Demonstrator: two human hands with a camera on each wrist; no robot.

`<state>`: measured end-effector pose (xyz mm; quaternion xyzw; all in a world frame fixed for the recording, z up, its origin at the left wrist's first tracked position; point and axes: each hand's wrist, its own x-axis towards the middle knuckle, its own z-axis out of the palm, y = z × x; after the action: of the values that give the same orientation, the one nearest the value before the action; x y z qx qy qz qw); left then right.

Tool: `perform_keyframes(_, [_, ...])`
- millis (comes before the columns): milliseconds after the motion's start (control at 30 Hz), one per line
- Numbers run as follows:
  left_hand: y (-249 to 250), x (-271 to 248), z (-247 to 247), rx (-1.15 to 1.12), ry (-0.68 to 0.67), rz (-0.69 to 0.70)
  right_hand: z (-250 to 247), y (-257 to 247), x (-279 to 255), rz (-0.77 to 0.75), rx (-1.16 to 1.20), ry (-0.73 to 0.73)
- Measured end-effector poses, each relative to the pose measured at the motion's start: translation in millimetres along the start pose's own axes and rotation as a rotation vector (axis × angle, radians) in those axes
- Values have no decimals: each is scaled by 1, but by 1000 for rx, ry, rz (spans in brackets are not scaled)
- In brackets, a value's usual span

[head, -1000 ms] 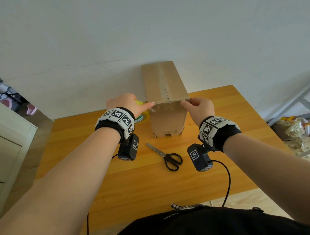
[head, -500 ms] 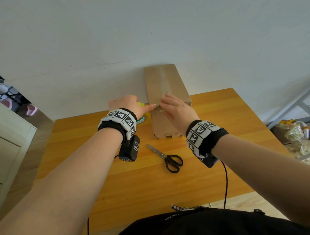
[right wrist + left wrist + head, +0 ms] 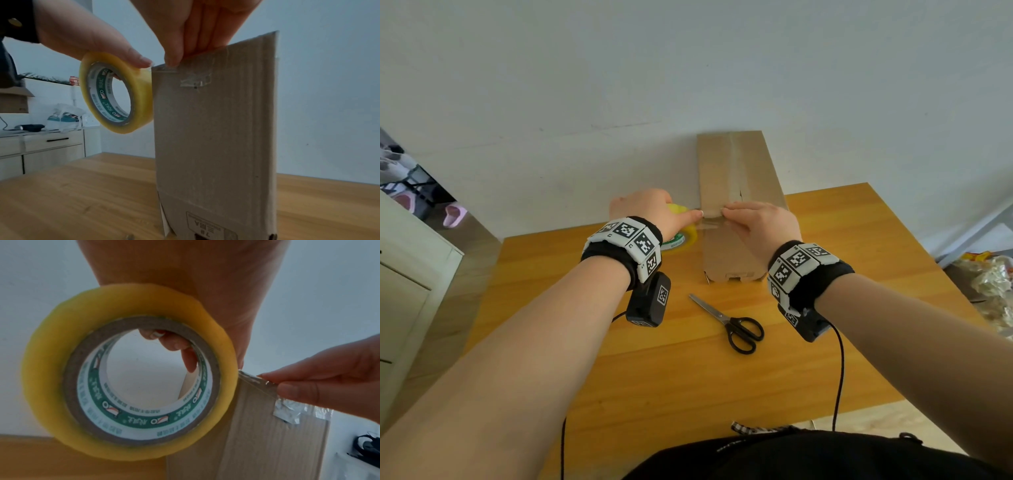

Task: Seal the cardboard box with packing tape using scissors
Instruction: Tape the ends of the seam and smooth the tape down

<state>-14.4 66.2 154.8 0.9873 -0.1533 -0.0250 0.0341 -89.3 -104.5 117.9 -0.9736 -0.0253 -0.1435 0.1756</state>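
A tall cardboard box (image 3: 736, 171) stands upright at the back of the wooden table (image 3: 619, 377). My left hand (image 3: 654, 212) grips a yellow packing tape roll (image 3: 681, 236) against the box's upper left edge, with fingers through its core (image 3: 144, 423). A short clear tape strip (image 3: 257, 384) runs from the roll onto the box's near face (image 3: 216, 138). My right hand (image 3: 760, 222) pinches that strip at the near top edge, thumb on the front and fingers on top. Black-handled scissors (image 3: 732, 323) lie closed on the table in front of the box.
A white wall rises directly behind the box. A pale cabinet (image 3: 407, 274) stands off the table's left side, and crumpled plastic bags (image 3: 993, 281) lie past its right edge. Wrist-camera cables hang over the table's near edge.
My right hand has left the box's right top corner and slid left along the near top edge to the tape strip beside the roll. The left hand and roll barely moved.
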Motion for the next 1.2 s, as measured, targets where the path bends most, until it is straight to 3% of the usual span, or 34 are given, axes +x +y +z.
perform_keyframes(200, [-3, 1, 0, 57, 39, 46, -3, -3, 6, 66, 14, 6])
perform_keyframes(500, [-10, 5, 5, -22, 59, 124, 9, -10, 5, -10, -86, 168])
perform_keyframes(867, [-23, 11, 9, -162, -4, 156, 5, -22, 9, 96, -210, 6])
perform_keyframes(1200, [-31, 12, 4, -121, -62, 130, 5, -27, 13, 170, -201, 12])
